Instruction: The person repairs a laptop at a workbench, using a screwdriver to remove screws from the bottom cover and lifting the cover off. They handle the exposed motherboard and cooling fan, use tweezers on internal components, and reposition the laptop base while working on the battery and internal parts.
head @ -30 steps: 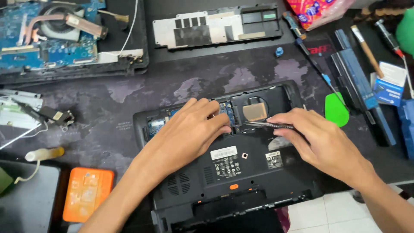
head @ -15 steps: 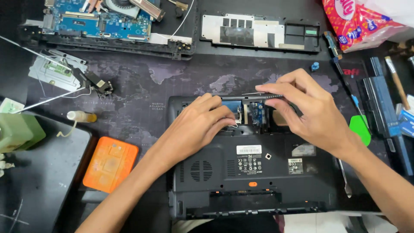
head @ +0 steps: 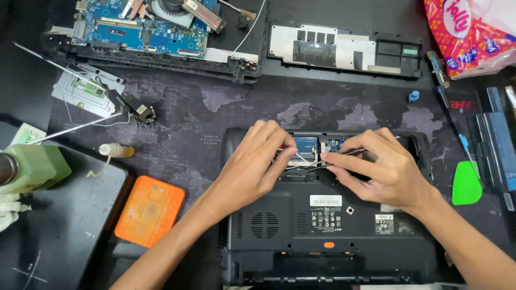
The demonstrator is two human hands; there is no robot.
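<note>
A black laptop [head: 328, 236] lies upside down on a dark map-printed mat, with its top compartment [head: 312, 145] uncovered and blue boards showing inside. My left hand [head: 258, 161] rests over the left part of that compartment, fingertips on thin wires there. My right hand [head: 381, 166] holds slim metal tweezers [head: 344, 154], their tips pointing left at the wires between both hands. The right part of the compartment is hidden under my right hand.
An opened laptop with a blue motherboard [head: 145, 29] and a detached cover panel [head: 344, 51] lie at the back. An orange case [head: 149, 210], a green bottle [head: 32, 166], a green pry pick [head: 465, 183], screwdrivers [head: 457, 129] and a pink packet [head: 473, 32] surround the mat.
The view has shifted, so the laptop sits lower in frame. My right hand moved left and lowered the tweezers into the compartment, close to my left fingers.
</note>
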